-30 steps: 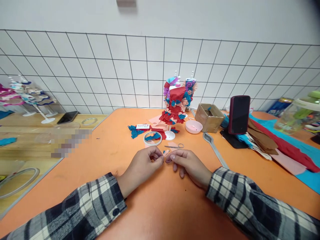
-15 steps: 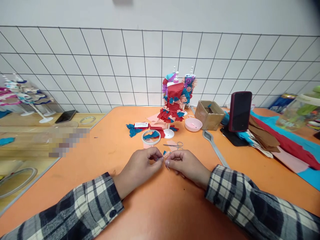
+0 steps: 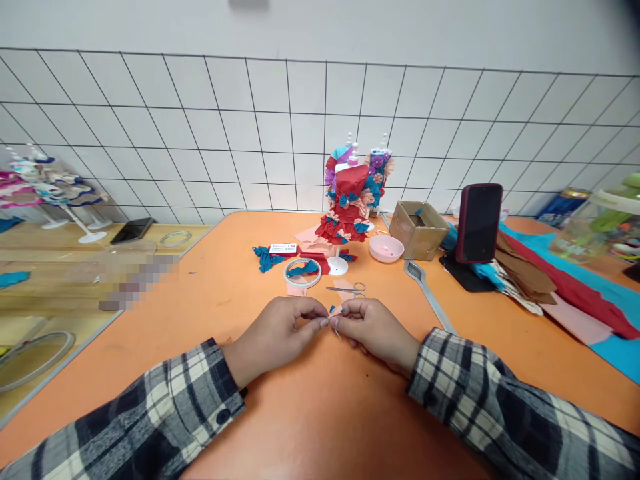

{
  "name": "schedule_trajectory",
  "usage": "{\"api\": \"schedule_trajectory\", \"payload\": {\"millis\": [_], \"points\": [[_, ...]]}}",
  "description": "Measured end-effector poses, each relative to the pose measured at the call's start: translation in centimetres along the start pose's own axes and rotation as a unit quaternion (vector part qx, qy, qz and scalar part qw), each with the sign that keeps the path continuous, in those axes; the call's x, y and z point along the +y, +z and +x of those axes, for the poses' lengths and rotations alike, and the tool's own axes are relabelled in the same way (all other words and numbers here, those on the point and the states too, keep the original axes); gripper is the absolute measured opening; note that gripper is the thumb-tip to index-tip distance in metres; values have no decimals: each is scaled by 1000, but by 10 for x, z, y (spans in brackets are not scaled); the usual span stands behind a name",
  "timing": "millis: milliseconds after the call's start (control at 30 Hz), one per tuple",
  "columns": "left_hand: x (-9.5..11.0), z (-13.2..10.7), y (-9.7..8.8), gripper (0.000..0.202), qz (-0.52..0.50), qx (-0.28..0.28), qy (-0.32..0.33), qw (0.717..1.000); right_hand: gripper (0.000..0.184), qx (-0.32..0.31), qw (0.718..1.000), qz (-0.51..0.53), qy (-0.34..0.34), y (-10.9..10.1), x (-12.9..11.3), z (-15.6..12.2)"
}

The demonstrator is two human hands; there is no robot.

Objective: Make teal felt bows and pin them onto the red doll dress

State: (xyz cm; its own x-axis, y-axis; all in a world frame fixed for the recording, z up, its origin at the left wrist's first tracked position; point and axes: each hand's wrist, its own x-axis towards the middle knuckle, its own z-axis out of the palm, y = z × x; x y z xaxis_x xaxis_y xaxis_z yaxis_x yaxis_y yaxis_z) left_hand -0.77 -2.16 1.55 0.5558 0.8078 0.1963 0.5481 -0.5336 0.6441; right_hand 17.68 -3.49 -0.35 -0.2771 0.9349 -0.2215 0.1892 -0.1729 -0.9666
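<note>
Right hand (image 3: 377,333) has drawn in since second ago, fingertips now meeting those of left hand (image 3: 277,333). Left: knuckles up, thumb and forefinger pinching one peach-and-blue scrap (image 3: 335,311), near centre between hands. Right: pinching same scrap, other fingers curled under. Farther, left to right: one tape ring (image 3: 303,285), one scissors (image 3: 345,289), one bowl (image 3: 386,257), one box (image 3: 423,243), one upright phone (image 3: 479,227).

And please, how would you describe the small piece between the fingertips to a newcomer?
Over the orange table, the left hand and right hand face each other. Between their fingertips is the small peach-and-blue piece, held, whereas the pink scraps beyond lie on the table.
</note>
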Motion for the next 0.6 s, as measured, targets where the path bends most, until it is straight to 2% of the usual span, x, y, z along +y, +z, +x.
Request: {"api": "schedule_trajectory", "payload": {"millis": [100, 333, 500, 600], "points": [[-2, 1, 0, 16, -29, -8, -15, 999, 20, 3, 1000, 4, -2, 1, 1, 0], [-4, 5, 7, 13, -158, 21, -95, 983, 24, 21, 999, 5, -26, 1, 7, 0], [-1, 5, 8, 14, -224, 43, -88, 970, 31, -6, 996, 57, -73, -1, 11, 1], [-2, 5, 6, 14, -242, 52, -61, 967, 37, -50, 990, 115, -65, -5, 9, 0]]}}
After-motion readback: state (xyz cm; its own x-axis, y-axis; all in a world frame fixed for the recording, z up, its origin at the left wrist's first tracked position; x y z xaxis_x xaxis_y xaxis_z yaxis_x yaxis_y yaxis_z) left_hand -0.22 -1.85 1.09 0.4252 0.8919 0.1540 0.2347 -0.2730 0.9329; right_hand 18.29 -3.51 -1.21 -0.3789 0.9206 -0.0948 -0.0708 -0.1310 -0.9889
